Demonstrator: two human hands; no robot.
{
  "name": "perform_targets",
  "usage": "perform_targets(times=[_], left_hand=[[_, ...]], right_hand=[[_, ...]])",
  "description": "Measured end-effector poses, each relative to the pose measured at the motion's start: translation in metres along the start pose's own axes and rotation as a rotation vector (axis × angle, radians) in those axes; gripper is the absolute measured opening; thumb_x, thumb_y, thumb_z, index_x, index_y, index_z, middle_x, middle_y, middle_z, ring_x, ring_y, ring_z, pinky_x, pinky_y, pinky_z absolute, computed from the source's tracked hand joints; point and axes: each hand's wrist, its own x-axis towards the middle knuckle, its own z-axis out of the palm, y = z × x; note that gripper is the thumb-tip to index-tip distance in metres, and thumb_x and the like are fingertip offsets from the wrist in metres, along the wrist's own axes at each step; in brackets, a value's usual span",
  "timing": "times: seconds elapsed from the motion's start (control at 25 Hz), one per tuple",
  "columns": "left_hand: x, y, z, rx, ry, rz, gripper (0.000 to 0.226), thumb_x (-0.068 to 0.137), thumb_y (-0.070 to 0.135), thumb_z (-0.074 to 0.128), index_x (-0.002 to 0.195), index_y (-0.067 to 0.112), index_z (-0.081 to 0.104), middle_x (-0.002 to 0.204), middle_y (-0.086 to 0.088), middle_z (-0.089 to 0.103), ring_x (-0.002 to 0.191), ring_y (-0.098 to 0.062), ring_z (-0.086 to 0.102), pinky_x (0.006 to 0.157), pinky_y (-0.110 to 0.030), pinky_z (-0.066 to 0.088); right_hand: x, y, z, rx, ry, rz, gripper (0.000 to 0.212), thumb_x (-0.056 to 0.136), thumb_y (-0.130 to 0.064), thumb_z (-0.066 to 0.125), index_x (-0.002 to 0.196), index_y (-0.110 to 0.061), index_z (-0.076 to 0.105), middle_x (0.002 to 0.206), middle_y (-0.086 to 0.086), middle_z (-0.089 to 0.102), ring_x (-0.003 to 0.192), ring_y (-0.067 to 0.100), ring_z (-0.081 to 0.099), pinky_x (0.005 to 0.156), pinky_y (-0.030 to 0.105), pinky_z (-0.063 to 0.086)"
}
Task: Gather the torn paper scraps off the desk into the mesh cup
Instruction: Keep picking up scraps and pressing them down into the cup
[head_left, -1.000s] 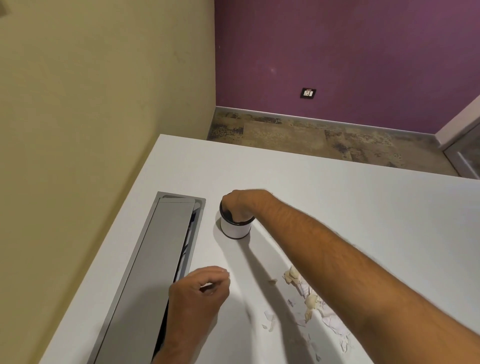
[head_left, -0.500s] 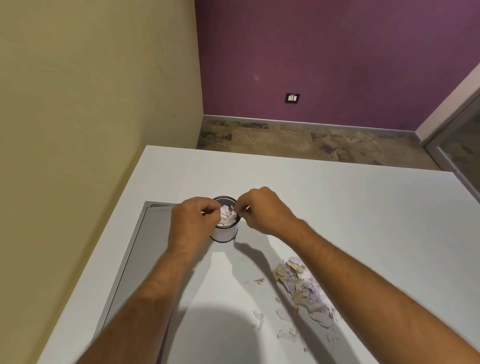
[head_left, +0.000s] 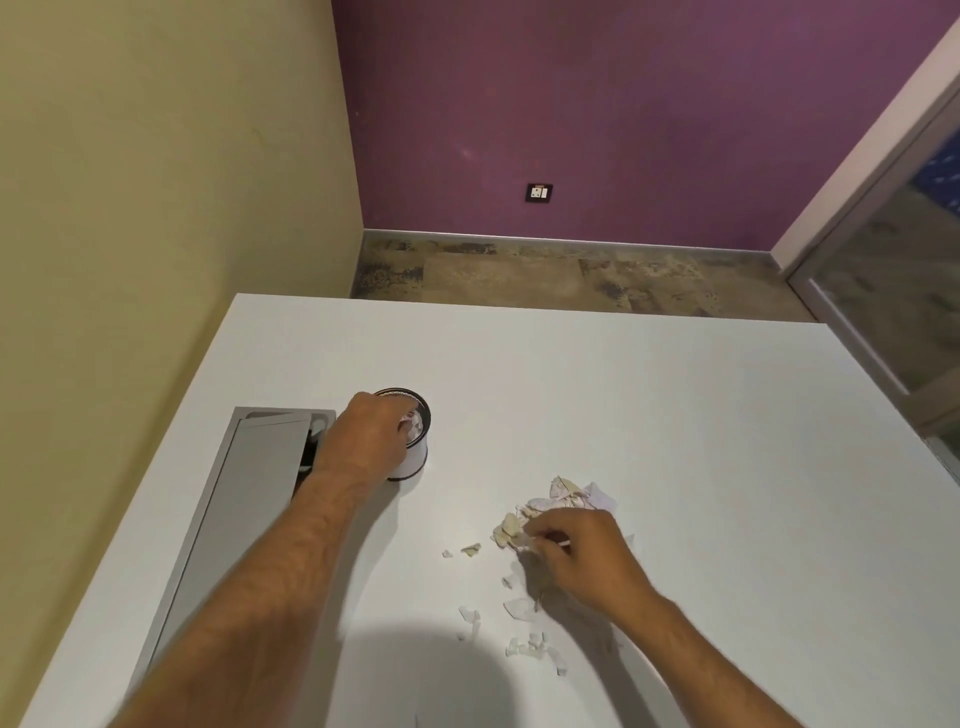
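Note:
The mesh cup (head_left: 415, 457), white-sided with a dark rim, stands on the white desk (head_left: 675, 415) beside the grey cable tray. Paper scraps show inside it. My left hand (head_left: 366, 441) is over the cup's left rim, fingers curled down into its mouth among scraps. A heap of torn paper scraps (head_left: 563, 499), beige, white and pale purple, lies to the right of the cup. My right hand (head_left: 582, 556) rests on the near side of that heap, fingers curled, pinching scraps. Smaller loose scraps (head_left: 530, 647) lie scattered nearer to me.
A grey cable tray with a hinged lid (head_left: 244, 499) is set into the desk along its left edge, next to a yellow wall. The desk's far edge drops to the floor before a purple wall. A glass door (head_left: 893, 291) stands at the right.
My right hand has left the cup and come back down to the scrap heap. My left hand stays at the cup, now reaching into its mouth. The camera tilted slightly.

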Motion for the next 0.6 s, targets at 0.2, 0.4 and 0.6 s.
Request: perform_targets(times=[0.2,0.4,0.6], left_hand=[[-0.066,0.034,0.027,-0.108,0.111,0.145,0.031,0.086,0.039,0.063,0.116,0.033,0.057,0.112,0.008,0.063,0.108,-0.018,0.054,0.084,-0.035,0.049],[-0.152,0.057,0.099,0.101,-0.388,0.024,0.082,0.065,0.077,0.056,0.132,0.037,0.03,0.13,0.007,0.038,0.121,-0.021,0.036,0.087,-0.039,0.047],[-0.19,0.078,0.131,0.289,-0.323,-0.002,0.096,0.06,0.088,0.043,0.139,0.037,0.023,0.139,0.004,0.032,0.119,-0.022,0.035,0.076,-0.029,0.047]], right_hand=[[-0.051,0.042,-0.014,-0.08,0.133,0.15,0.018,0.078,-0.016,0.073,0.093,-0.027,0.074,0.08,-0.025,0.064,0.078,-0.006,0.063,0.072,0.008,0.047],[-0.092,0.058,-0.001,-0.341,-0.032,0.228,0.044,0.076,-0.04,0.071,0.117,-0.039,0.055,0.117,-0.019,0.05,0.111,0.011,0.05,0.081,0.026,0.048],[-0.096,0.049,0.01,-0.447,-0.069,0.18,0.056,0.08,-0.044,0.066,0.129,-0.043,0.039,0.127,-0.008,0.042,0.117,0.018,0.044,0.079,0.032,0.052]])
